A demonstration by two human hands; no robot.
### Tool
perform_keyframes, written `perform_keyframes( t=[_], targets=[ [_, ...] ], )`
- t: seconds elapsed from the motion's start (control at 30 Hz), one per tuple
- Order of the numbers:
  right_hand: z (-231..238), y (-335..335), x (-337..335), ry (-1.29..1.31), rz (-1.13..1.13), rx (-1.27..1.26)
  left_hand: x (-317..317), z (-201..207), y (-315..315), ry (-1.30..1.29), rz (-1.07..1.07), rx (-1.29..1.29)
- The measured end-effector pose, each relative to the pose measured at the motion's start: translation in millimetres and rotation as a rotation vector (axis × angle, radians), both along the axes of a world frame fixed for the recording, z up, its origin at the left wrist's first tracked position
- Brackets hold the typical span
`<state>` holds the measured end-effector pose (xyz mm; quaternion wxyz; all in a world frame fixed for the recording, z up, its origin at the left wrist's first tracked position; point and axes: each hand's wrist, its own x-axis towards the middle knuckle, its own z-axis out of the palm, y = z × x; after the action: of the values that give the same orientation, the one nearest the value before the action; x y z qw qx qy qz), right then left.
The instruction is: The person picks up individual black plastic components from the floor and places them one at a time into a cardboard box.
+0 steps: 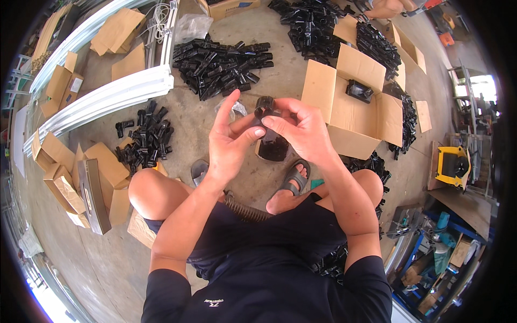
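Note:
Above the floor in front of me, my right hand [301, 126] grips a short black tubular fitting [264, 106], its thumb across the near side. My left hand [230, 141] meets it from the other side, index finger raised and thumb tip beside the right thumb. The left middle finger runs behind the fitting, partly hidden. Below the hands, between my sandalled feet, stands a small container [273, 158] with dark contents. A clear plastic bag [235, 107] shows behind my left fingers.
Piles of black fittings lie ahead [221, 64], at far right [315, 29] and left [145, 134]. An open cardboard box [353, 137] stands at right with a black bundle inside. White metal profiles [113, 94] and torn cartons [64, 183] are on the left. A coiled hose [245, 210] lies near my lap.

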<state>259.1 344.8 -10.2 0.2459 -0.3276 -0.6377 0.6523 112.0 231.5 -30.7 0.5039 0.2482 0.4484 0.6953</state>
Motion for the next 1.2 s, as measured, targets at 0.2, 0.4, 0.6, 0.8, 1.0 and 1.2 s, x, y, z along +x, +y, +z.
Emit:
perform_keyframes(
  t=[0.2,0.4,0.6,0.8,1.0,1.2],
  targets=[
    [2.4,-0.1,-0.2,-0.016,0.01,-0.019,1.1,-3.8,-0.9,-0.021,-0.028,-0.026],
    [11.2,-2.6,1.4,-0.051,0.008,0.04,1.7,0.0,-1.5,0.003,-0.003,-0.019],
    [11.4,-4.2,3.2,-0.033,0.014,0.033,3.5,1.7,-2.9,0.024,0.001,0.024],
    [11.0,-3.1,5.9,-0.005,0.01,0.038,3.5,0.1,-3.4,0.003,0.012,0.071],
    [11.7,-6.4,4.5,0.03,0.008,-0.014,5.3,3.2,-3.9,0.032,-0.01,0.06],
    [10.8,-5.1,5.1,0.033,0.019,-0.026,4.5,1.5,-4.2,0.013,-0.011,0.053]
  ],
)
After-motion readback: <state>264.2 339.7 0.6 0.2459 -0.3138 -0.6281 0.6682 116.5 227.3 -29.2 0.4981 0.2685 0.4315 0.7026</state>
